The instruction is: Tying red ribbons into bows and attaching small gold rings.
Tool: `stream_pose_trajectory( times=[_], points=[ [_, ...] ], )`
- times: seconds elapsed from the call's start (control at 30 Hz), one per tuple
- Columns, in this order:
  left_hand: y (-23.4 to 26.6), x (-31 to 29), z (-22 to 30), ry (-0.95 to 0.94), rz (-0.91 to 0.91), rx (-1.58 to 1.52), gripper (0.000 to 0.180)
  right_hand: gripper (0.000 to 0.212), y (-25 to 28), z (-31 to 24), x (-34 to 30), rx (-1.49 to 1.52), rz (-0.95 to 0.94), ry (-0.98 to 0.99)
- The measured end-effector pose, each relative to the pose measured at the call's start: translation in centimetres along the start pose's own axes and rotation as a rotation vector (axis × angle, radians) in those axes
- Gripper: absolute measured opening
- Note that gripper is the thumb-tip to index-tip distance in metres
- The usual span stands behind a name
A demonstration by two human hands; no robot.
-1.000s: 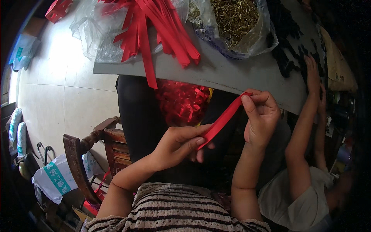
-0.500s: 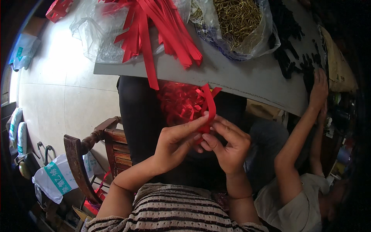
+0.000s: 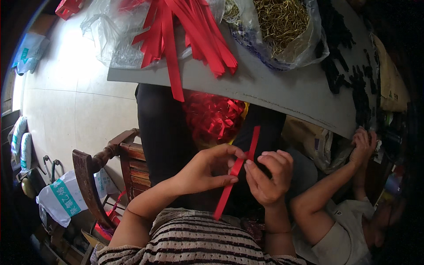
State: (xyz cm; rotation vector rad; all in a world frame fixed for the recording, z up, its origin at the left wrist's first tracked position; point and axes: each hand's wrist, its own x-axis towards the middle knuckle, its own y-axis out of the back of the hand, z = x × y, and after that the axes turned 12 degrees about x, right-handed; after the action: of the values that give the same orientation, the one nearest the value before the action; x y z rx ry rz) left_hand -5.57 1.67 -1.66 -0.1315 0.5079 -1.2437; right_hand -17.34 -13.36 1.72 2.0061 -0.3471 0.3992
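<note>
A red ribbon strip (image 3: 226, 196) runs slantwise between my hands, its ends free above and below and a fold near its middle. My left hand (image 3: 205, 170) grips it between thumb and fingers, from the left. Against the fold lies the thumb tip of my right hand (image 3: 269, 179), whose fingers are curled in a loose pinch; the exact contact is partly hidden. Beyond my hands, between my legs, sits a heap of shiny red ribbon bows (image 3: 214, 115) with a yellow edge beside it.
Long red ribbon strips (image 3: 198, 37) lie on clear plastic on the grey table (image 3: 251, 90), some hanging over its edge. A plastic bag of gold wire ties (image 3: 282, 22) stands beside them. Black pieces (image 3: 335, 53) lie near a co-worker's hands (image 3: 364, 143). A wooden chair (image 3: 132, 163) is at left.
My hands have come lower, away from the bow heap. The ribbon, upright and bent over before, now stretches out slantwise. The co-worker's hands have moved down toward the table's edge.
</note>
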Motion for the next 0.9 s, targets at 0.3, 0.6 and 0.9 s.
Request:
stream_pose_trajectory(
  times=[0.3,0.6,0.9],
  points=[
    [-0.2,-0.4,-0.3,0.001,0.083,0.059,0.031,0.017,-0.2,0.0,-0.7,0.527,0.017,-0.375],
    [0.6,-1.5,-1.1,-0.055,0.2,0.128,0.031,0.01,-0.9,0.6,-1.9,0.968,0.102,-0.628],
    [-0.9,-0.7,-1.6,-0.362,0.377,0.942,0.042,0.009,-0.4,0.2,-2.1,0.955,0.023,-0.523]
  ],
)
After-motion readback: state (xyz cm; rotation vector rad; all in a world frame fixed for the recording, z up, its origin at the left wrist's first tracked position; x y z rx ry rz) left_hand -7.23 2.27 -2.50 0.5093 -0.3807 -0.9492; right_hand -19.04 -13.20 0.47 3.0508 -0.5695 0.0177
